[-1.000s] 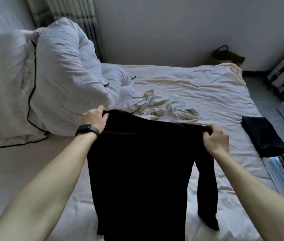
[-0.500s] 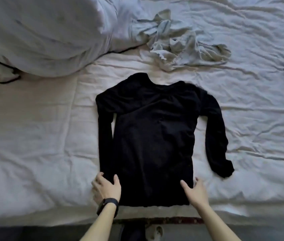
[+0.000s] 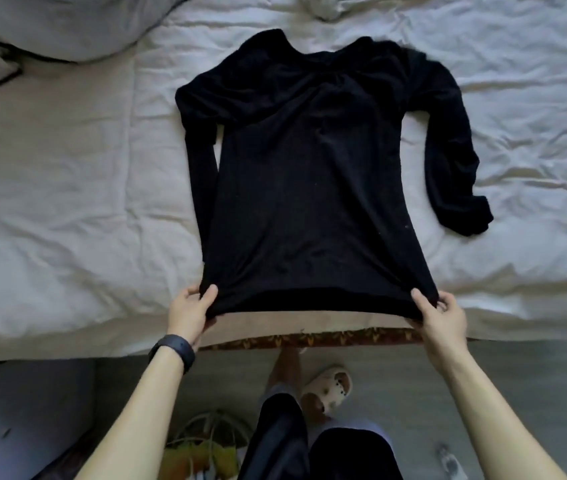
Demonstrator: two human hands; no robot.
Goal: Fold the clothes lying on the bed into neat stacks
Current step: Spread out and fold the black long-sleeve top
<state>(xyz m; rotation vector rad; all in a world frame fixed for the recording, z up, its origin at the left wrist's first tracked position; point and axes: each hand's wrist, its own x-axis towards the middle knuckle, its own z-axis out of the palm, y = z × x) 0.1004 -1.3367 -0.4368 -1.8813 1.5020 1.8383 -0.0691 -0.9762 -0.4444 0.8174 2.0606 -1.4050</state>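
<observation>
The black long-sleeved top (image 3: 310,174) lies flat at the near edge of the bed (image 3: 67,220), its long axis running away from the person (collar far), and the left hand (image 3: 190,311) and right hand (image 3: 443,315) each pinch a hem corner with closed fingers.

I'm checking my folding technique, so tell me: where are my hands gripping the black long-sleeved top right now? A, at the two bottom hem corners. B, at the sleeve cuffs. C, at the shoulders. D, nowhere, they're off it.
A: the left hand and right hand each pinch a bottom hem corner of the black top, at the near edge of the bed.
</observation>
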